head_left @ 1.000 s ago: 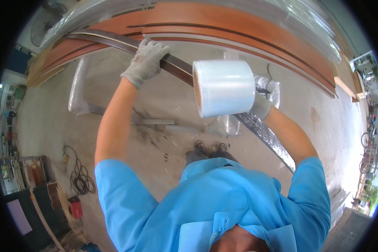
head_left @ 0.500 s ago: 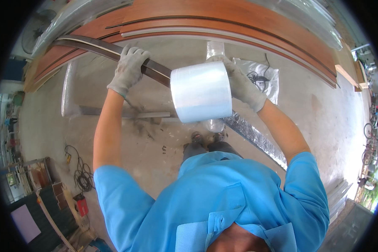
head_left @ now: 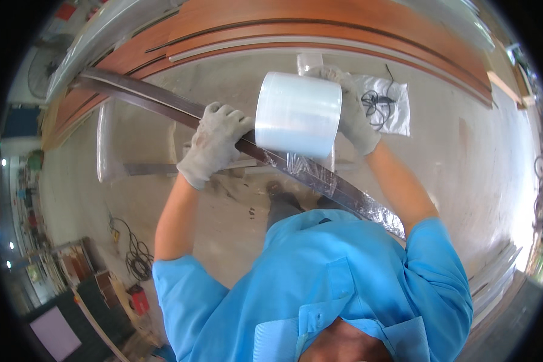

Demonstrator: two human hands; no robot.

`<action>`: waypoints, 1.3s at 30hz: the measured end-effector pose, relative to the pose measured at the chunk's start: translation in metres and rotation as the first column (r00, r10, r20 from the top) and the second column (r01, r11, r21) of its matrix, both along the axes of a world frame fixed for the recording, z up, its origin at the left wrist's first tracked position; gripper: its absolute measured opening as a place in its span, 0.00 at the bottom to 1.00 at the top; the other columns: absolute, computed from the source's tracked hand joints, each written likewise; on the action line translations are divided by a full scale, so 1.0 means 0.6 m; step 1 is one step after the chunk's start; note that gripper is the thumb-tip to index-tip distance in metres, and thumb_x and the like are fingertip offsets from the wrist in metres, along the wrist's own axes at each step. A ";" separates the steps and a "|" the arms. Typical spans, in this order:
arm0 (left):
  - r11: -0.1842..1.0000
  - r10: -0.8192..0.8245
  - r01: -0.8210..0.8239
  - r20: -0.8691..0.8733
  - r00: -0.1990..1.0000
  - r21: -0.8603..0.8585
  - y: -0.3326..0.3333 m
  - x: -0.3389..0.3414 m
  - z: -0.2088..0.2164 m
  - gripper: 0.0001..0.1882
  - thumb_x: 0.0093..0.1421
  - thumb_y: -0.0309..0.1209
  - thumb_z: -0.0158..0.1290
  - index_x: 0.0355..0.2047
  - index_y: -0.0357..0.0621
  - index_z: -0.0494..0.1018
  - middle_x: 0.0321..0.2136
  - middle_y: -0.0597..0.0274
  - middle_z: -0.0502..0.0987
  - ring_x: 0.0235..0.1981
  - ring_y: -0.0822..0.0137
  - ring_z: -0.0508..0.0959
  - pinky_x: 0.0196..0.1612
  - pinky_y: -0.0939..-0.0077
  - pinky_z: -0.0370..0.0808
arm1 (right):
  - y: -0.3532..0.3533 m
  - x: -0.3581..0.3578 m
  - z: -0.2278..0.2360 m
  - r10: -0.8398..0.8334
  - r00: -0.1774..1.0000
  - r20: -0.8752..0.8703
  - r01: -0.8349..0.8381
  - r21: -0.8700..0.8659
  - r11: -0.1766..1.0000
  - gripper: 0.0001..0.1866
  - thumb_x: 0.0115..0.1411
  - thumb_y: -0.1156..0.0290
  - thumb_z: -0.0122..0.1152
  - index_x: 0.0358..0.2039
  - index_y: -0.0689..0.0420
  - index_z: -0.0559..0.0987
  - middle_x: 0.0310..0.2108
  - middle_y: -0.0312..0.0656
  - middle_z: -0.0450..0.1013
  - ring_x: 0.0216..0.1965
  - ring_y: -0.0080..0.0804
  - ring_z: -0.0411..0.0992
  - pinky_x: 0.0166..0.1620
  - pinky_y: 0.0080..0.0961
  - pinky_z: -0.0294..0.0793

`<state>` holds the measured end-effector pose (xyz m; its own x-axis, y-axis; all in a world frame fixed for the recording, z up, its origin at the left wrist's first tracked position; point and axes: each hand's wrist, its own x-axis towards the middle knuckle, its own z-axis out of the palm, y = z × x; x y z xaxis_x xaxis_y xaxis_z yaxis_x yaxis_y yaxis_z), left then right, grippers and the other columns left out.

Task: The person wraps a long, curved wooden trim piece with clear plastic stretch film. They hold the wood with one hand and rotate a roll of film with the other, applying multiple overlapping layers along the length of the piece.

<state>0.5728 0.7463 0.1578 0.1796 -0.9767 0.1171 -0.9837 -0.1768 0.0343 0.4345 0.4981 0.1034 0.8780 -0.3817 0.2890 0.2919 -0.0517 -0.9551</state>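
Sitting nearer the film roll (head_left: 298, 114) than before, left hand (head_left: 214, 142) clamps dark strip (head_left: 151, 96); bare stretch between now short. Right hand (head_left: 355, 117) at roll's end: fingers partly hidden, cannot tell.

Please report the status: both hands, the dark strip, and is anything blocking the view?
Left hand gripping dark strip. Right hand holding film roll. Shiny film on strip's lower-right stretch. Roll hides part of strip.
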 end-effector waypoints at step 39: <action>0.705 -0.500 -0.692 -0.801 -0.330 -0.155 0.068 -0.108 -0.446 0.32 0.65 0.26 0.63 0.67 0.41 0.63 0.57 0.63 0.73 0.56 0.66 0.75 0.58 0.66 0.76 | 0.049 0.217 -0.056 0.122 0.818 -0.562 -0.564 -0.742 0.362 0.13 0.67 0.70 0.50 0.51 0.50 0.75 0.46 0.49 0.79 0.49 0.52 0.78 0.54 0.45 0.75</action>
